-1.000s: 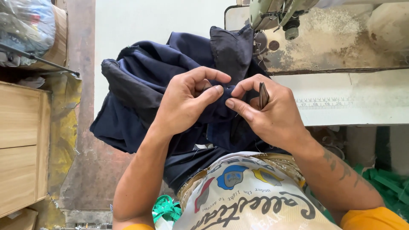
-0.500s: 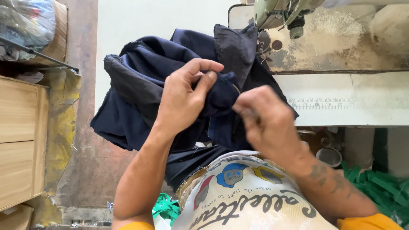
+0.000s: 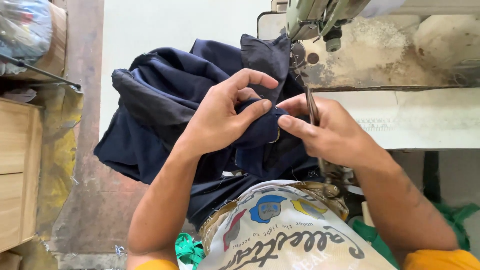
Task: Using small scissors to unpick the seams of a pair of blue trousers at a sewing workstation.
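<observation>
From the head view, we see our left hand [image 3: 220, 120] pinching a fold of the dark navy garment [image 3: 165, 105] between thumb and fingers, bunching the cloth into a small ridge, seemingly so that one spot stays taut and raised. Our right hand [image 3: 330, 132] meets it from the other side, forefinger pressed to the same fold, and closes around a slim metal tool [image 3: 312, 107], likely thread snips, its tip aimed at the pinched spot. The garment is soft woven fabric, matte and heavily creased; it drapes from the near edge of the tabletop [image 3: 425, 120] down over our lap, with one end lying by the sewing machine [image 3: 320, 20] at the tabletop's far edge. The tabletop is pale, worn and stained near the machine. Below our hands sits a glossy printed woven sack [image 3: 285, 235]. A light wooden cabinet [image 3: 17, 170] stands off to the left.
</observation>
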